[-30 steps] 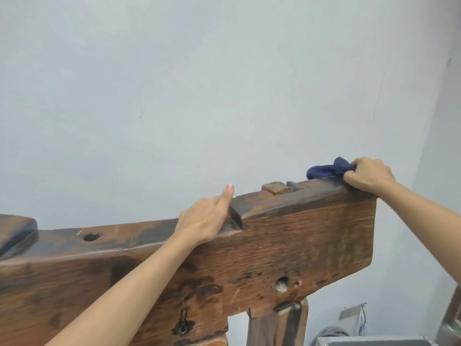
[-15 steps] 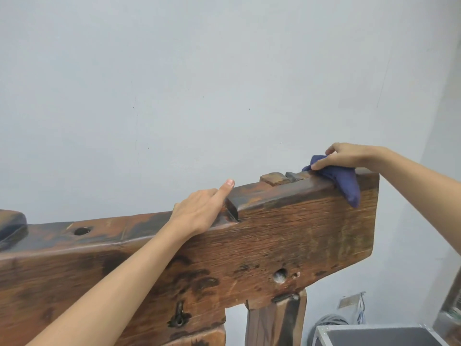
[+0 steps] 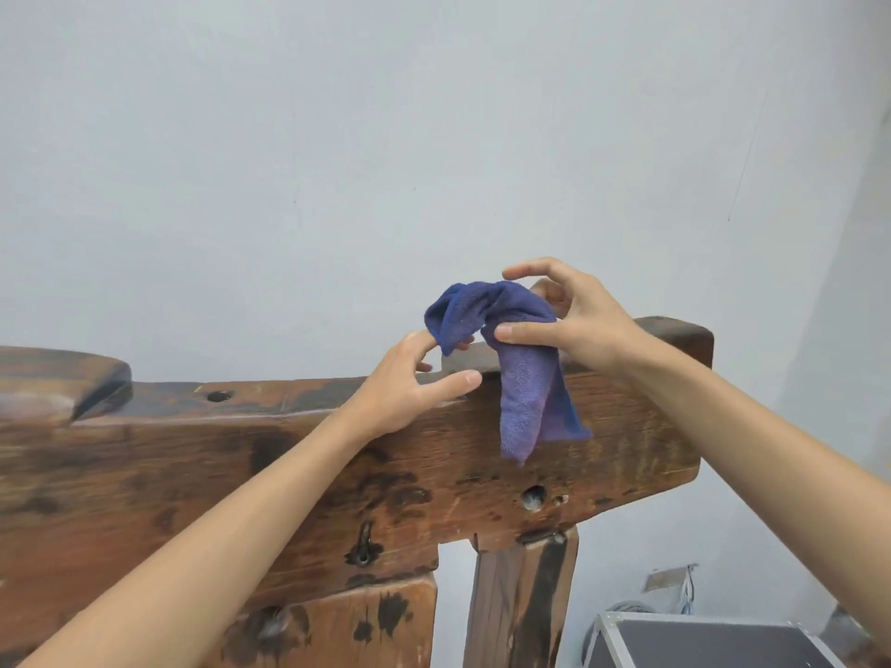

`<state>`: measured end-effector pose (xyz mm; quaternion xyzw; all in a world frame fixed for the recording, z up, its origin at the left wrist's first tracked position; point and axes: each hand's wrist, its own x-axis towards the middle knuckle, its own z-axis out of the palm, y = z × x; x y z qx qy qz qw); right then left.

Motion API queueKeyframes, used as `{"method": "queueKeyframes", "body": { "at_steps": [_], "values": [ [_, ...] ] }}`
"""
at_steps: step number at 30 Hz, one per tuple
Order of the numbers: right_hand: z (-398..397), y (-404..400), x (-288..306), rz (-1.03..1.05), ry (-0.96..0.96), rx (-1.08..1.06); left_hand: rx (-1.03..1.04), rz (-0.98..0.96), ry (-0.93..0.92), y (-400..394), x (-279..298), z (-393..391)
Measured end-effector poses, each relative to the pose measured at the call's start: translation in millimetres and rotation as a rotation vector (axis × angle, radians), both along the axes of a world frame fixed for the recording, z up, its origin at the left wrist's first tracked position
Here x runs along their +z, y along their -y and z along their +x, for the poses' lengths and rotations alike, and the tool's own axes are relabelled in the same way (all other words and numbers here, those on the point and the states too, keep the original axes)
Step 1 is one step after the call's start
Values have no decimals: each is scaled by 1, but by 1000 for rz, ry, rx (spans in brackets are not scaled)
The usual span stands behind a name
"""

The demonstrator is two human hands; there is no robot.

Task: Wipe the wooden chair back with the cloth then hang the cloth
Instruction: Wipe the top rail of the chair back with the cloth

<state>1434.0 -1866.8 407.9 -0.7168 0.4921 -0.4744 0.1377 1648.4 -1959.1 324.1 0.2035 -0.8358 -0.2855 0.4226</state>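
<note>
The blue cloth (image 3: 523,373) is draped over the top edge of the wooden chair back (image 3: 602,450), bunched between the two hands, with one tail hanging down the near face just below the right hand (image 3: 573,325). That hand is grasping the cloth near its crest: the thumb presses across the fold while the other fingers arch loosely above it. The left hand (image 3: 410,383) reaches in from the other side; its fingertips touch the cloth's left corner and its thumb lies along the rail's edge (whether it actually pinches the fabric I cannot tell).

By the look of it, wiping is over and the hanging step is under way. The next move calls for spreading the bunched cloth so it straddles the rail evenly, then letting go with both hands, since a lopsided drape could slide off toward the heavier tail.
</note>
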Motion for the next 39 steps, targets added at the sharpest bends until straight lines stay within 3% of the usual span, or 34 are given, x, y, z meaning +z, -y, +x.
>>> {"method": "queueKeyframes", "body": {
  "at_steps": [4, 7, 14, 19, 25, 28, 32, 36, 39],
  "values": [
    [22, -7, -6, 20, 143, 137, -288, 201, -268, -24, 7, -5],
    [31, -14, -7, 69, 246, 189, -347, 377, -428, -35, 21, -8],
    [24, -46, -12, 72, 134, 250, -481, 354, -376, -45, 25, -7],
    [16, -62, -16, -21, 226, 126, -347, 287, -416, -51, 33, -7],
    [13, -75, -17, -57, 216, 23, -418, 381, -257, -57, 42, 0],
    [10, -79, -14, -99, 236, -5, -357, 422, -357, -59, 43, 6],
    [3, -84, -19, 11, 140, 40, -276, 488, -390, -57, 46, 15],
    [-6, -86, -27, 18, 244, 96, -96, 475, -547, -53, 55, 23],
    [-23, -90, -31, 33, 209, 61, -119, 526, -574, -47, 61, 40]
  ]
}}
